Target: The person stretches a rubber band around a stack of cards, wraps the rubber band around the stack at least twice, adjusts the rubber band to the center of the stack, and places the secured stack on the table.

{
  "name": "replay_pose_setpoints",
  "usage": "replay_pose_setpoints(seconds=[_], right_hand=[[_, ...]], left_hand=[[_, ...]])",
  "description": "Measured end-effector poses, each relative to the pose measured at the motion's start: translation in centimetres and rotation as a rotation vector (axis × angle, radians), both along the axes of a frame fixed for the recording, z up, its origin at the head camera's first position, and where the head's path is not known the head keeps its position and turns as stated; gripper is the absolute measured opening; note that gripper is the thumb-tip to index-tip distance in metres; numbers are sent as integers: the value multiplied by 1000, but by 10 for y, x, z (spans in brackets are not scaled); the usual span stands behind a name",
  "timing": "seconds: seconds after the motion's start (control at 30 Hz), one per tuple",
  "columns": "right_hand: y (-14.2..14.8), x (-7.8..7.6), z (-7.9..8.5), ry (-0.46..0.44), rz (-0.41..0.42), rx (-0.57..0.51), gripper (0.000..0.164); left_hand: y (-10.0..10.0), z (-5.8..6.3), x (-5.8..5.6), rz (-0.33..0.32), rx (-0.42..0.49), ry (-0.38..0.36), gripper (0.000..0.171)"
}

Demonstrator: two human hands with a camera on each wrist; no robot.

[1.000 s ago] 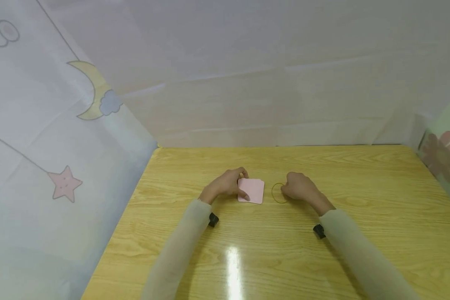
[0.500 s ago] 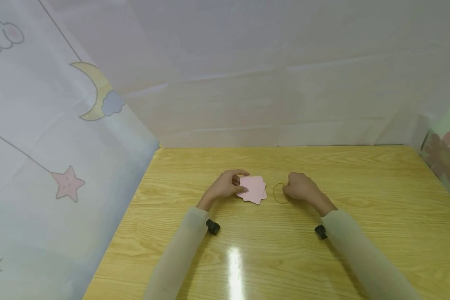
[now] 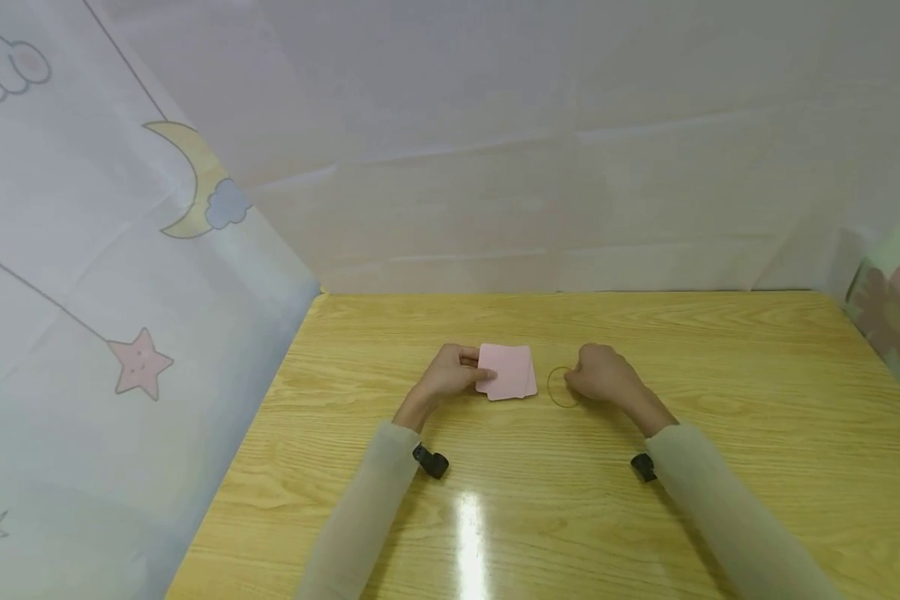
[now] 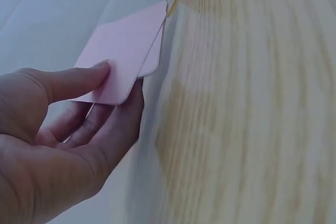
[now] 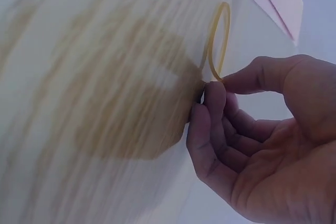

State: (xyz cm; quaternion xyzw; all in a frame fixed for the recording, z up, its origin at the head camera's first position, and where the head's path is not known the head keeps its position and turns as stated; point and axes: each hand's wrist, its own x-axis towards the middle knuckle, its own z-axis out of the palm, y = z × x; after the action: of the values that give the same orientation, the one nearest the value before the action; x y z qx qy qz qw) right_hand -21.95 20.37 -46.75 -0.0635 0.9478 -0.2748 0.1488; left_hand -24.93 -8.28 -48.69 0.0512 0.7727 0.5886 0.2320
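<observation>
My left hand [image 3: 448,373] holds a small stack of pink square cards [image 3: 507,371] with rounded corners. In the left wrist view the thumb lies on top of the cards [image 4: 118,51] and the fingers are underneath. The cards are slightly fanned, a lower one showing past the right edge. To the right, my right hand [image 3: 602,375] pinches a thin yellow rubber band [image 5: 219,40] between thumb and index finger. The band's loop stands out toward the cards, a short gap away from them in the head view.
Both hands work over a wood-grain table [image 3: 540,483] with a bright light reflection near its front. A pale wall sheet [image 3: 570,208] closes off the back, and a printed one [image 3: 135,275] rises on the left. Each wrist carries a small black device [image 3: 430,461].
The left hand has lifted and turned the pink cards, its thumb shifting onto their left edge, and the stack has fanned out. The right hand and rubber band have stayed nearly still.
</observation>
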Motion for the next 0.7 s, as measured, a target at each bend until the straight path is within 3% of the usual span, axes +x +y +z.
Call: replay_pose_setpoints(seconds=[0.13,0.37,0.7], right_hand=[[0,2,2,54,-9,-41,44],[2,3,-3,91,-3,-139,11],[1,5,-2,130,51,-205,20]], left_hand=[[1,-2,1,23,53,-20,31],[3,-1,5,52,141,-59,41],[6,0,12,59,157,-100,41]])
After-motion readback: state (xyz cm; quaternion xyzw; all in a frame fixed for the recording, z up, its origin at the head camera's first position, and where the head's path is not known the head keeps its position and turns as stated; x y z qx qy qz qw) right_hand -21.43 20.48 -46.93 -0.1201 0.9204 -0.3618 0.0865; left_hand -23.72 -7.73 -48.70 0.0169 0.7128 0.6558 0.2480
